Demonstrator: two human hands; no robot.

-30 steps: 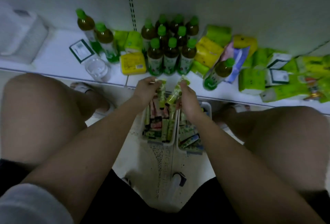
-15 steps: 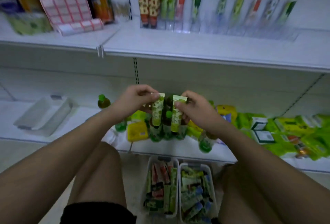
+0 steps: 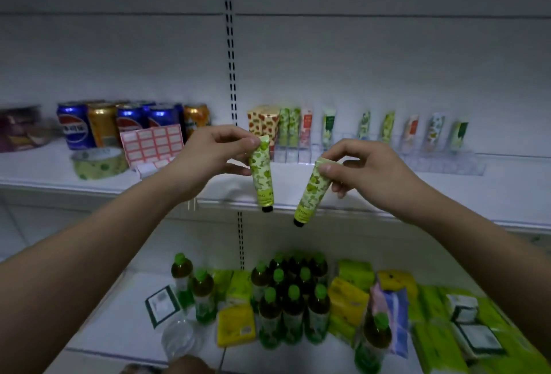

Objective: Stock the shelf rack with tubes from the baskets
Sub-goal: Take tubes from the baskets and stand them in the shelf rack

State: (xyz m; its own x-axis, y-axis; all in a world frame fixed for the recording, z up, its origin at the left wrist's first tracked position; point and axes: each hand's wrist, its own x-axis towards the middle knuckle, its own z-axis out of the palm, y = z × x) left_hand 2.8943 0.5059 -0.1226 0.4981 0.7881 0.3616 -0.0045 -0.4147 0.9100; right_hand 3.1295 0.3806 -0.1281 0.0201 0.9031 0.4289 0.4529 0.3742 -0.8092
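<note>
White shelving fills the view, with an upper shelf (image 3: 372, 192) and a lower shelf (image 3: 119, 323) split by a slotted upright. Toward the back of the upper shelf, right of the upright, a clear rack (image 3: 387, 156) holds a row of upright tubes (image 3: 328, 130) in separate slots. Both hands hang in front of this shelf's front edge, each pinching a green leaf-patterned tube by its flat crimped end, black cap down. The left hand (image 3: 214, 153) holds the left tube (image 3: 261, 174) almost upright; the right hand (image 3: 360, 169) holds the right tube (image 3: 313, 192) tilted, its cap toward the left. The two tubes are near each other but apart. On the left part of the upper shelf stand drink cans (image 3: 125, 121), a sheet of pink labels (image 3: 152, 144) and a roll of green tape (image 3: 100, 162). The lower shelf carries green-capped bottles (image 3: 292, 299) and yellow and green packets (image 3: 348, 299).
</note>
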